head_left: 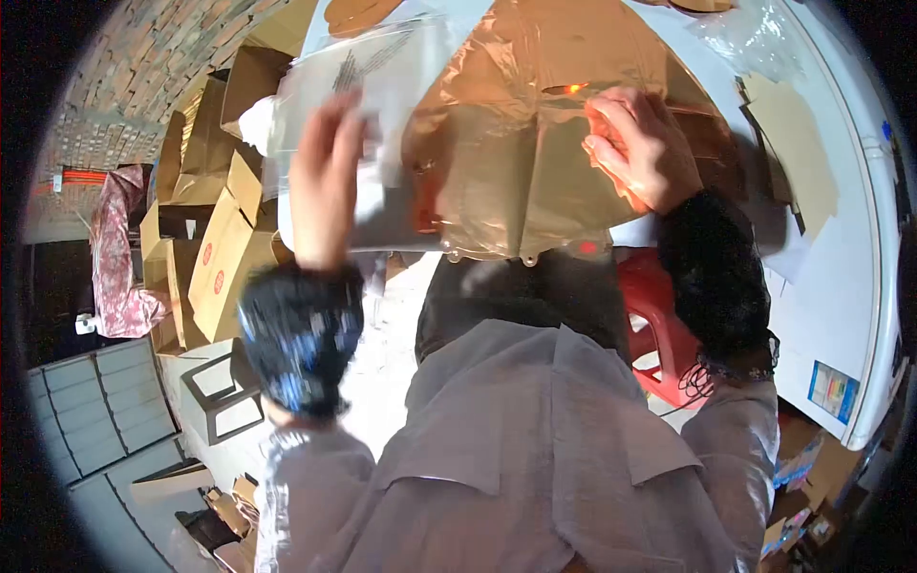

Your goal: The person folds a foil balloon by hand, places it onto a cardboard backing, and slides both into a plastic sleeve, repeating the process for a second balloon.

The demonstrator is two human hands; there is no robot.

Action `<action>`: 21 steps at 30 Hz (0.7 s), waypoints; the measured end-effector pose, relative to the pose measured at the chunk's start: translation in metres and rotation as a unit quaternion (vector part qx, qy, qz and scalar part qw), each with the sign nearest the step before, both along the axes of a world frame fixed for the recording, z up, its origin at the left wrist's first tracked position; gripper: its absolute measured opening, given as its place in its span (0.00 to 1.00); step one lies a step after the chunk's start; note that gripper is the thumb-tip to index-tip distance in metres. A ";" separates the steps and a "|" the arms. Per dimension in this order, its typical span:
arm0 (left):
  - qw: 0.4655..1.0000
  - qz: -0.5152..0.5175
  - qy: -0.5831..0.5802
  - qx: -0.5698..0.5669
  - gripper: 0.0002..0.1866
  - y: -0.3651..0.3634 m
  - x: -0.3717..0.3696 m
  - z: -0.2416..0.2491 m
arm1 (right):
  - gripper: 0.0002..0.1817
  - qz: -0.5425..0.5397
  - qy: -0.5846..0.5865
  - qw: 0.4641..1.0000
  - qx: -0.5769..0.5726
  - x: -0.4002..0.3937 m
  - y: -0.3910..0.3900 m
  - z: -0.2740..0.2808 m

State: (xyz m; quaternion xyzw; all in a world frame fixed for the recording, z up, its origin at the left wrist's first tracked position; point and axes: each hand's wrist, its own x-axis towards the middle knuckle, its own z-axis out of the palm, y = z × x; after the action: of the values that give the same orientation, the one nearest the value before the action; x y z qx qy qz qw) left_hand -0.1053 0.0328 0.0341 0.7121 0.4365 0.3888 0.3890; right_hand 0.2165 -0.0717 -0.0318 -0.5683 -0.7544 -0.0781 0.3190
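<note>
A large rose-gold foil balloon (478, 162) lies flat over the front of the white table, its lower edge with small holed tabs hanging near my lap. My right hand (642, 148) is closed on a crumpled bit of shiny foil at the balloon's right side. My left hand (328, 177) is raised over a clear plastic bag (396, 72) with dark print, left of the balloon. Motion smears its fingers, so I cannot tell if they hold anything. Dark lacy cuffs cover both wrists.
Opened cardboard boxes (224, 253) are stacked at the left, near a dark stool (224, 392). A red plastic stool (654, 325) stands under the table's edge. Crinkled clear plastic (755, 43) and a beige sheet (793, 153) lie on the table (841, 286) at right.
</note>
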 end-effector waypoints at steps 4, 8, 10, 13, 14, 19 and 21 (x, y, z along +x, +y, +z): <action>0.984 0.015 -0.084 -0.156 0.09 -0.105 -0.035 -0.047 | 0.21 -0.010 -0.020 1.000 -0.008 -0.002 0.000 0.003; 0.992 0.048 -0.047 -0.111 0.09 -0.145 -0.022 -0.071 | 0.22 -0.011 -0.027 0.999 -0.024 0.000 -0.001 0.002; 0.993 0.048 0.081 0.069 0.11 -0.139 -0.014 -0.057 | 0.22 -0.010 -0.019 0.999 -0.045 0.000 0.000 0.003; 0.967 0.049 0.138 0.208 0.15 -0.118 -0.006 -0.047 | 0.22 -0.012 -0.021 0.998 -0.052 -0.001 -0.001 0.005; 0.961 0.066 0.164 0.211 0.15 -0.111 -0.006 -0.051 | 0.22 -0.015 -0.024 0.998 -0.051 -0.001 -0.002 0.006; 0.984 0.066 0.114 0.119 0.19 -0.098 -0.011 -0.059 | 0.24 -0.009 -0.014 1.000 -0.023 -0.002 -0.002 0.002; 0.982 0.067 0.121 0.127 0.21 -0.097 -0.013 -0.060 | 0.24 -0.002 -0.014 1.000 -0.018 0.000 -0.001 0.003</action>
State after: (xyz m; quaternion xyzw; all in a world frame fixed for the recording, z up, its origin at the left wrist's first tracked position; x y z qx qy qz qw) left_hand -0.1179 -0.0639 -0.0254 0.7666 0.4744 0.3773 0.2122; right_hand 0.2160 -0.0729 -0.0293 -0.5742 -0.7592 -0.0731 0.2976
